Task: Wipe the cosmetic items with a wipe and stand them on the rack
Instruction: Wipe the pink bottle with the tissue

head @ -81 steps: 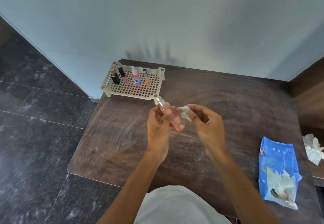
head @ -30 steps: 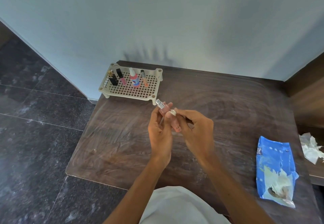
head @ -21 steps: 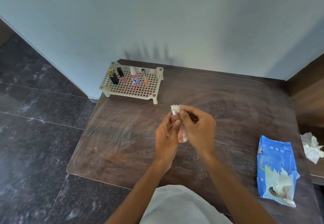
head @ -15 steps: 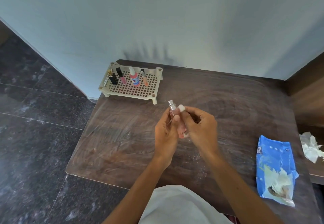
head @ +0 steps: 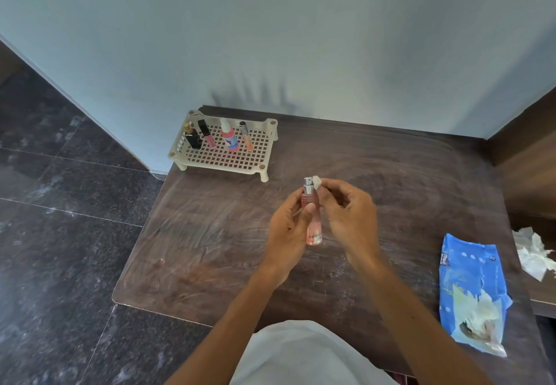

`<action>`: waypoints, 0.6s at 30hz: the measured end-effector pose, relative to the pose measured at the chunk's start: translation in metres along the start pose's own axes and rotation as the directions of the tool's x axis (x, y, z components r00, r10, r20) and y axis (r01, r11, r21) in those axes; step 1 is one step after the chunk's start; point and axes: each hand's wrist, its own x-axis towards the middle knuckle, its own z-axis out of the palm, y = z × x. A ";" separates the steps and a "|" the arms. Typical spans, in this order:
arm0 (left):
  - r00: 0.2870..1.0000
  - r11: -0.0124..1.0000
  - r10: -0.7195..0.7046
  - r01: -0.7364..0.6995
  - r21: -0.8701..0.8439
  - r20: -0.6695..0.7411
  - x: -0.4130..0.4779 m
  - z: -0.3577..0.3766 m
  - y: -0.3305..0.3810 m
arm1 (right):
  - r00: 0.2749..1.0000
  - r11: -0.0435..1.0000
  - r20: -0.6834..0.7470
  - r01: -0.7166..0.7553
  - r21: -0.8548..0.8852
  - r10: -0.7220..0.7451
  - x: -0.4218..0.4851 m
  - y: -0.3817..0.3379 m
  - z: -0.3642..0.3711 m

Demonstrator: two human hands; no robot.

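My left hand (head: 289,228) grips a pink spray bottle (head: 311,215) with a silver nozzle, held nearly upright above the middle of the brown table (head: 210,234). My right hand (head: 349,217) pinches a small white wipe (head: 316,181) against the nozzle's right side. The cream perforated rack (head: 228,156) stands at the table's back left. On it stand several items: a black bottle (head: 192,137), a pink gloss tube (head: 207,134), a pink-and-white spray bottle (head: 229,135) and an orange tube (head: 246,136).
A torn blue wipes packet (head: 469,291) lies at the table's right edge. Crumpled used wipes (head: 534,252) sit on a lower wooden ledge to the right. The wall runs behind the table; dark tiled floor lies to the left.
The bottle has turned from tilted to nearly upright. My right hand slid the wipe up the bottle to the silver nozzle.
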 end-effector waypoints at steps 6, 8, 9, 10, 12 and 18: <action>0.994 0.997 -0.042 0.036 -0.065 -0.097 0.007 -0.007 0.001 | 0.990 0.980 0.106 -0.073 -0.184 0.093 -0.035 0.036 -0.010; 0.995 0.997 -0.056 0.051 -0.063 -0.087 0.006 -0.008 -0.001 | 0.991 0.978 0.083 -0.086 -0.191 0.104 -0.039 0.038 -0.010; 0.995 0.997 -0.063 0.059 -0.055 -0.074 0.005 -0.007 -0.002 | 0.994 0.984 0.060 -0.080 -0.161 0.091 -0.037 0.035 -0.009; 0.996 0.997 -0.068 0.066 -0.045 -0.056 0.004 -0.005 -0.003 | 0.996 0.991 0.034 -0.073 -0.113 0.077 -0.033 0.031 -0.008; 0.996 0.995 -0.080 0.077 -0.063 -0.037 0.001 0.000 -0.004 | 0.997 0.997 -0.003 -0.080 0.005 0.080 -0.021 0.018 -0.006; 0.956 0.949 -0.095 0.003 -0.316 -0.278 0.008 0.007 0.012 | 0.997 0.995 -0.023 -0.072 0.065 0.074 -0.013 0.008 0.001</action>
